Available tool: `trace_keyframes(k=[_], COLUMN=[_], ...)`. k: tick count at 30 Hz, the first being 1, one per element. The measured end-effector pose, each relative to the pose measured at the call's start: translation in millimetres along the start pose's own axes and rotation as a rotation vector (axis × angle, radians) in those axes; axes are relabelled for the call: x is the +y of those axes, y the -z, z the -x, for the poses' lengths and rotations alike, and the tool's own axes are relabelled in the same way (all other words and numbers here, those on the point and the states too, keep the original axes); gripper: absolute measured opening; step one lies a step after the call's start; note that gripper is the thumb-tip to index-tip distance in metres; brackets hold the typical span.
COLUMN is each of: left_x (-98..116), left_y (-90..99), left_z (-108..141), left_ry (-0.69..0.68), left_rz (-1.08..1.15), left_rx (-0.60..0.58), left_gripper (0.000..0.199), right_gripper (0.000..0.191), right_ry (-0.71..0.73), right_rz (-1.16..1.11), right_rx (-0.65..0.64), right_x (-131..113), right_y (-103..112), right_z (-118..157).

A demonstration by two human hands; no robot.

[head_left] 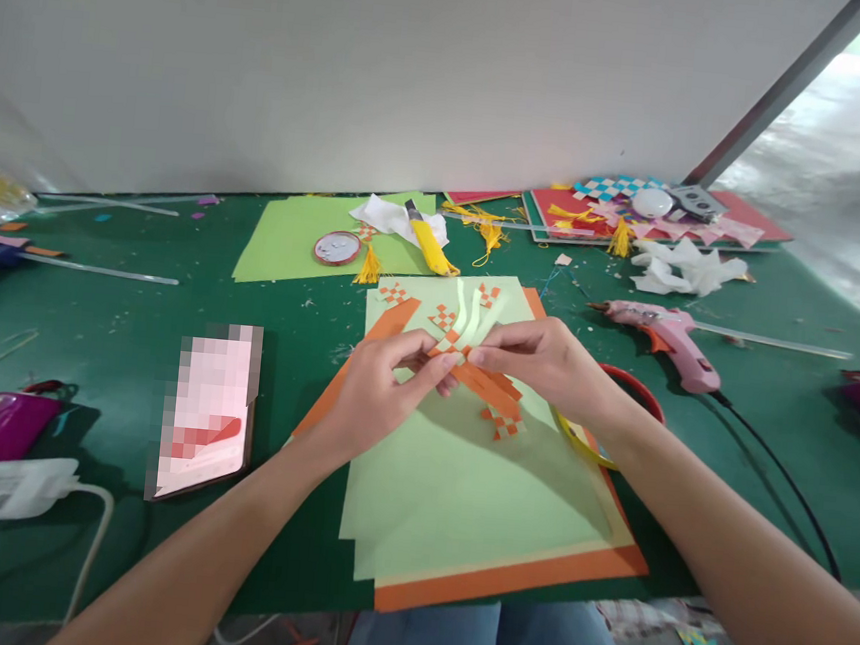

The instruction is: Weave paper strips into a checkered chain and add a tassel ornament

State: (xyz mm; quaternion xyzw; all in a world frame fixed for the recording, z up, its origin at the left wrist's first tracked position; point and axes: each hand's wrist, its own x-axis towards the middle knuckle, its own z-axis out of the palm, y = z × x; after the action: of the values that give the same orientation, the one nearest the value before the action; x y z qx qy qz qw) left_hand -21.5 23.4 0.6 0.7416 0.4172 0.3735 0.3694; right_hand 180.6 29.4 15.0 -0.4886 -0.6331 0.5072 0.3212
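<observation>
Jeans-clad knees under table, both hands pinching orange paper strips over green sheets, no legible writing.

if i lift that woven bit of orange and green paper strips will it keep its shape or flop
Likely floppy: the loose green strips already curl upward beyond the left hand and right hand. Probably very light, being thin paper like the green sheet under it. The weave may slide apart, since the orange strips hang free at their ends.
</observation>
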Motion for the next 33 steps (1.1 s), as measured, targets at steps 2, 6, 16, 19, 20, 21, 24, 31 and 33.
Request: trace_keyframes(k=[2,6,16,19,20,21,24,31,33], left_x=[0.4,0.9,-2.2,-3.0,-3.1,-3.2,-3.9,-4.8,-4.1], left_y=[0.2,0.9,-0.4,-1.4,-1.3,-1.0,-0.1,-0.2,-0.4], left_z=[0.1,-0.3,-0.8,-0.8,-0.7,-0.6,-0.2,0.2,0.1], left_ry=[0.0,-0.003,-0.005,-0.036,-0.045,-0.053,-0.066,-0.078,-0.077], left_rz=[-0.011,-0.021,0.001,0.076,0.083,0.088,0.084,0.087,0.095], left_rx=[0.004,0.024,0.058,0.131,0.134,0.128,0.11,0.122,0.12], left_gripper=[0.027,0.028,0.014,0.024,0.025,0.024,0.022,0.018,0.018], right_gripper=[0.031,0.027,0.022,0.022,0.023,0.024,0.026,0.026,0.027], right_ry=[-0.008,-0.033,-0.035,-0.031,-0.03,-0.028,-0.025,-0.02,-0.028], right_rz=[-0.006,-0.019,-0.053,-0.066,-0.065,-0.063,-0.056,-0.047,-0.046], right_rx=[-0.01,-0.031,-0.062,-0.07,-0.074,-0.078,-0.087,-0.09,-0.091], right_x=[-0.2,-0.2,1.5,1.0,0.6,0.2,-0.7,0.8,0.3], right_y=[0.1,0.3,2.5,2.8,3.0,3.2,3.9,3.7,3.1], right_z=[0.2,0.0,-1.3,-2.0,-2.2,-2.4,-2.4,-2.5,-2.5])
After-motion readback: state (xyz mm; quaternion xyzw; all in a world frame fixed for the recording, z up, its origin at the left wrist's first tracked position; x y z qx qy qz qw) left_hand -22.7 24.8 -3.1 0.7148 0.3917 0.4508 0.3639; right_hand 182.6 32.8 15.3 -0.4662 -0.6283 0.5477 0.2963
